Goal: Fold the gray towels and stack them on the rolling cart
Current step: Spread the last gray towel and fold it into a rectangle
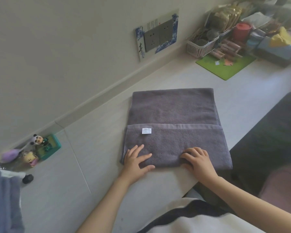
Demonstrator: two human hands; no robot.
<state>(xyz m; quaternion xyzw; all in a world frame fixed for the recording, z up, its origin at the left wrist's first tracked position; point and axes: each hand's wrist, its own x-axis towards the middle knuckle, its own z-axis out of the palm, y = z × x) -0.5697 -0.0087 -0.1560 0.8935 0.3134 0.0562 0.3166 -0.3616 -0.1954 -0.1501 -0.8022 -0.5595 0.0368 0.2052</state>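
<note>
A gray towel lies flat on the pale desk, partly folded: its near part is doubled over, with a hemmed edge and a small white label facing up. My left hand rests with spread fingers on the towel's near left edge. My right hand presses on the near edge to the right, fingers curled onto the cloth. More gray cloth shows at the far left edge of the view. No rolling cart is in view.
Small toy figures and a green box sit by the wall at left, with a small black object nearby. A green mat, a white basket and clutter fill the back right. A dark seat stands right of the desk.
</note>
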